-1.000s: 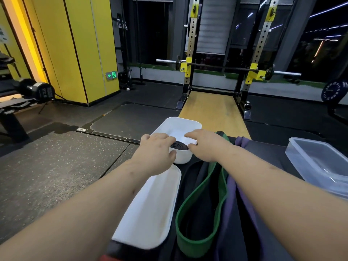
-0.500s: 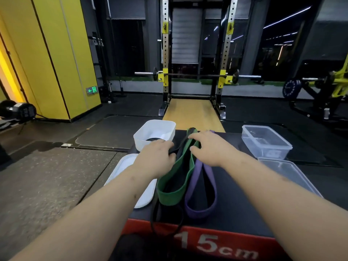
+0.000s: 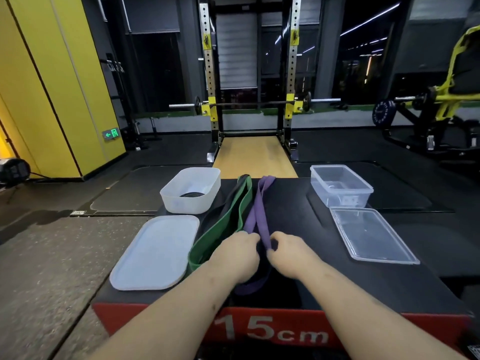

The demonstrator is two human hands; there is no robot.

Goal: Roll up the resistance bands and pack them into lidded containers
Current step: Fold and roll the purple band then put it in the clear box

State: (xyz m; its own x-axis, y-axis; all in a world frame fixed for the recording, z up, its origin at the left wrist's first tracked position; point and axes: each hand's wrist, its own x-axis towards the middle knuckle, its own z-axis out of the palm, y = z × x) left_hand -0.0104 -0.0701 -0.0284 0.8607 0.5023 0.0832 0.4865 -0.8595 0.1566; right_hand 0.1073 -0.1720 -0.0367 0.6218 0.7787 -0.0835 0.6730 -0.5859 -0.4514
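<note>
Pinching the purple band (image 3: 260, 207) between them, the left hand (image 3: 237, 253) and right hand (image 3: 291, 253) close their fingers on its near strands, low on the black box (image 3: 298, 224). The green band (image 3: 226, 222) lies just left, beside the white tub (image 3: 191, 189).

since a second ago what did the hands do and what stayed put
Both hands left the white container, where the rolled black band stays. They came back toward the body; the left hand and right hand now pinch the purple band. Green band, lids and clear container unchanged.
</note>
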